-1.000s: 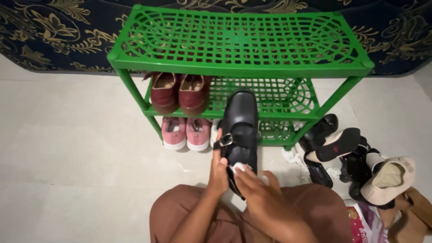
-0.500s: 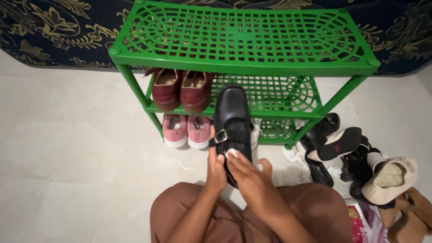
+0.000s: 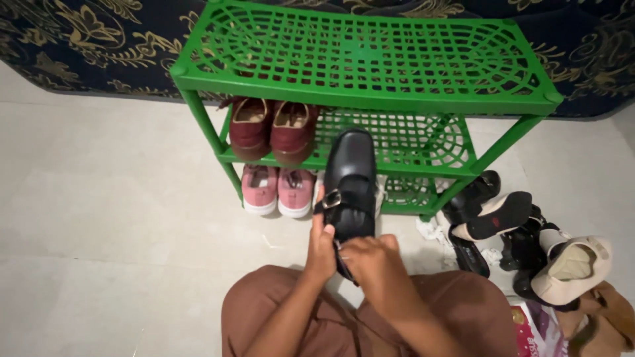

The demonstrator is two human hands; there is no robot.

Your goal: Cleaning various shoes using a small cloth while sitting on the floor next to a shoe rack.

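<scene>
My left hand (image 3: 321,249) grips a black buckled shoe (image 3: 350,183) by its heel end, toe pointing away from me toward the green rack (image 3: 370,59). Against the shoe's heel rests my right hand (image 3: 372,266), fingers curled; the white cloth it held a moment ago is hidden under them. The shoe hovers in front of the rack's middle shelf, above my brown-clad lap (image 3: 463,311).
Maroon shoes (image 3: 271,129) sit on the middle shelf and pink sneakers (image 3: 278,192) on the bottom one. A heap of black and beige shoes (image 3: 529,244) lies on the floor at right, with a pink packet (image 3: 536,330) near my knee. A dark patterned mattress (image 3: 66,39) runs behind.
My right hand has slid down from the shoe's strap area to its heel and closed, hiding the white cloth. The shoe has dropped slightly and shifted right.
</scene>
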